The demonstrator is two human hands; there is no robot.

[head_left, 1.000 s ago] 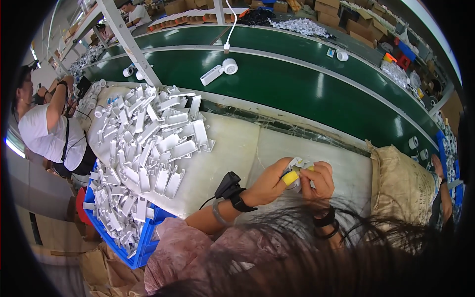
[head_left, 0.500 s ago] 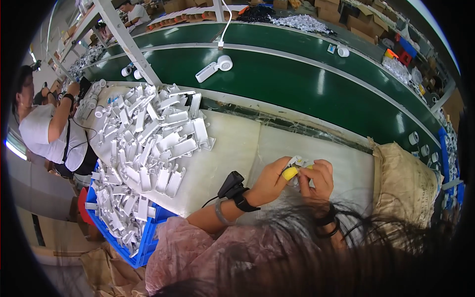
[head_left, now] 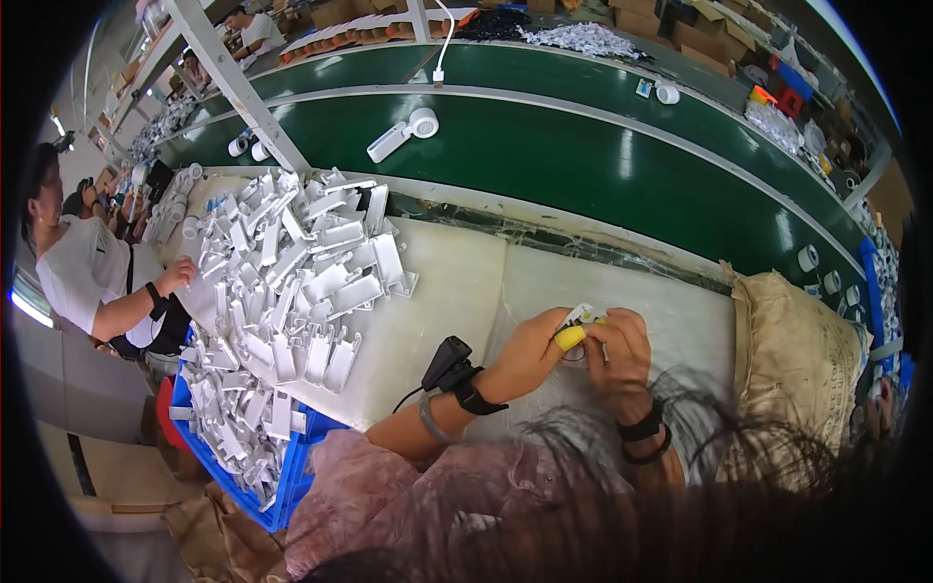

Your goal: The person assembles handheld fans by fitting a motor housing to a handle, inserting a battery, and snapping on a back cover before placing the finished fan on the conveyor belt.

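Note:
My left hand (head_left: 530,360) is closed on a small white plastic part (head_left: 585,314), held just above the pale work surface. A bright yellow piece (head_left: 570,337) shows at the thumb tip; whether it is a finger cover or belongs to the part I cannot tell. My right hand (head_left: 622,350) meets it from the other side, thumb and fingers pinched together at the part's right end. What lies between those fingertips is hidden. Thin dark and reddish lines, perhaps wires, show just below the part.
White plastic housings (head_left: 330,262) lie heaped to the left, with more in a blue crate (head_left: 292,476). Beyond runs a green conveyor (head_left: 544,155) carrying a white handheld fan (head_left: 406,134). A woven sack (head_left: 792,350) stands right. A co-worker (head_left: 97,272) sits far left.
My right fingers have curled in closer around the part, while my left hand keeps its hold. The co-worker's arm has lowered toward the heap. The fan appears slightly further left.

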